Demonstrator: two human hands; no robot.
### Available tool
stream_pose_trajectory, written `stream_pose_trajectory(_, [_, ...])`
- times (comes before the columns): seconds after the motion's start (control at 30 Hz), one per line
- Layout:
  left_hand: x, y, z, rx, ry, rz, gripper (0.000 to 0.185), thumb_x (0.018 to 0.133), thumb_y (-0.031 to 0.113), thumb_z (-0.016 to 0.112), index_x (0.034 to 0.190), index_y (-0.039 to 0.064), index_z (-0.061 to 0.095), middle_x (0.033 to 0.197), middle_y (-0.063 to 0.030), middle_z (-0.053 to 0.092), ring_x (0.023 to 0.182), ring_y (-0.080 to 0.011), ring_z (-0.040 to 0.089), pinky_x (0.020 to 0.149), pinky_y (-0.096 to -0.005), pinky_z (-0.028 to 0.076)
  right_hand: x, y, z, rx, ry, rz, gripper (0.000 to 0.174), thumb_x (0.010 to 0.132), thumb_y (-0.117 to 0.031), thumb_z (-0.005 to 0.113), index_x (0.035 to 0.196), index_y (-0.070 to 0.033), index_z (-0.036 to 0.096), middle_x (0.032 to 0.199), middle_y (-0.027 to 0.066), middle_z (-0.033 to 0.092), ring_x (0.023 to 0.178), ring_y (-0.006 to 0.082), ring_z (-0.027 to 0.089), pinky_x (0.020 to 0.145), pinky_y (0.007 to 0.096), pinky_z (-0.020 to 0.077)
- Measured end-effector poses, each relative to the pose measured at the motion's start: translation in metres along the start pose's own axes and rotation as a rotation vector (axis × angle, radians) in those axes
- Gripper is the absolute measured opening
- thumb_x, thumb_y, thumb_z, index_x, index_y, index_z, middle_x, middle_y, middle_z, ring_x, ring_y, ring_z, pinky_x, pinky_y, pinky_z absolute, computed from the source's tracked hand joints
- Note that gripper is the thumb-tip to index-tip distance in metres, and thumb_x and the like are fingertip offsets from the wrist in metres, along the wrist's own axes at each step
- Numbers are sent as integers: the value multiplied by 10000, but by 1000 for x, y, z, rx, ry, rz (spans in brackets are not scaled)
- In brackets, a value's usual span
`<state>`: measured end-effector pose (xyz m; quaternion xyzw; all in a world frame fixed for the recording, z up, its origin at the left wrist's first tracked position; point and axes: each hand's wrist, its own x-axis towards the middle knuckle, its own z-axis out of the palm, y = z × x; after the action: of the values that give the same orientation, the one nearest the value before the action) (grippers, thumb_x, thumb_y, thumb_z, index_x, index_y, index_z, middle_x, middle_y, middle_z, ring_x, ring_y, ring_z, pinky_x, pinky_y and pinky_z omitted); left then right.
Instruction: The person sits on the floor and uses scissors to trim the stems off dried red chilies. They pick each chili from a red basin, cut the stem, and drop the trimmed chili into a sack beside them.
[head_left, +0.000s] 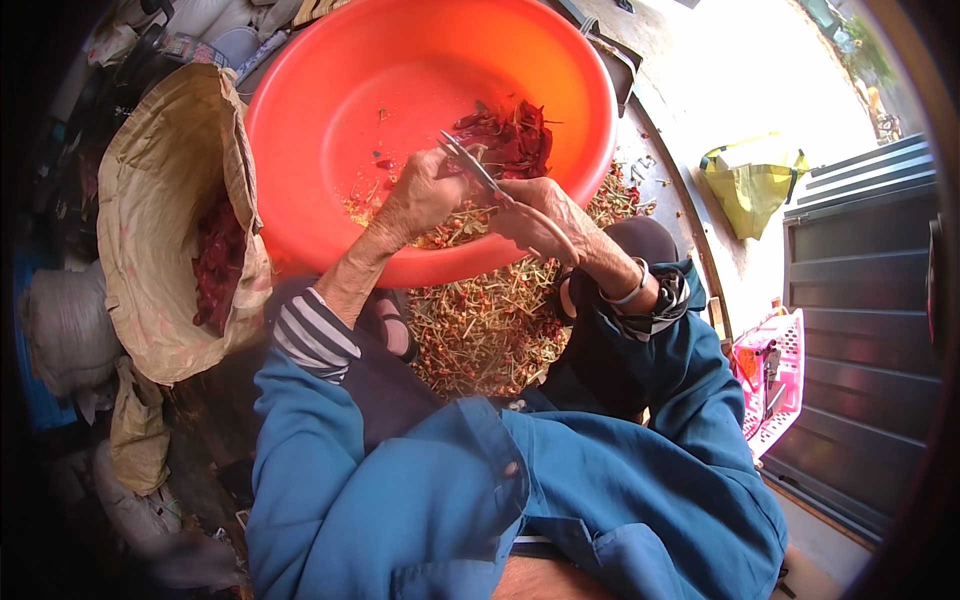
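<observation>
A pair of scissors (480, 166) is in my right hand (536, 214), its pinkish-orange handle loop (553, 234) around the fingers. The metal blades point up and left, across the fingertips of my left hand (429, 189). That hand is curled closed, with a bit of dark red chili at its fingertips, mostly hidden by the blades. Both hands are over the near side of a large red-orange plastic basin (300, 97). Inside it, beyond the scissors, lies a heap of dried red chilies (521, 139). Cut stems and yellow seeds (457, 229) lie nearer my hands.
A woven sack (161, 202) gapes at the left, with red chilies (219, 259) inside. Chili stems (487, 330) cover the floor between my feet. On the right are a yellow bag (750, 184), a pink plastic basket (780, 375) and a dark metal door panel (862, 322).
</observation>
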<state>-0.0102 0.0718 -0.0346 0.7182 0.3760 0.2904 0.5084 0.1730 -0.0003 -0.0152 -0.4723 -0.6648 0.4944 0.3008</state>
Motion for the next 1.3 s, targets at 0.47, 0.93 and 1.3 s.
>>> stream_pose_trajectory(0.47, [1,-5,-25,486,96,719,243,646,-67,550,866,37,556,739,-117,577,618,-275,587,542,-332,470,-13,-4,-21,1484,-19,-232,312,828,-106,494,1134,-55,466,676,60,501,499,126,456,499,254,388])
stream_pose_trajectory(0.93, [-93,15,-173,1331,790,-135,660,724,212,689,1299,59,402,1239,-208,476,1108,-311,497,938,-378,394,-34,9,-30,1523,349,6,293,773,-10,517,1065,9,496,807,132,584,635,180,554,603,298,473])
stream_pose_trajectory(1.3, [148,-121,-3,997,-275,-143,634,755,201,632,1327,116,372,1414,-186,268,1290,-363,286,1033,-453,313,-50,-7,-43,1388,391,75,340,789,-90,527,1120,-14,507,696,18,456,550,92,424,566,282,351])
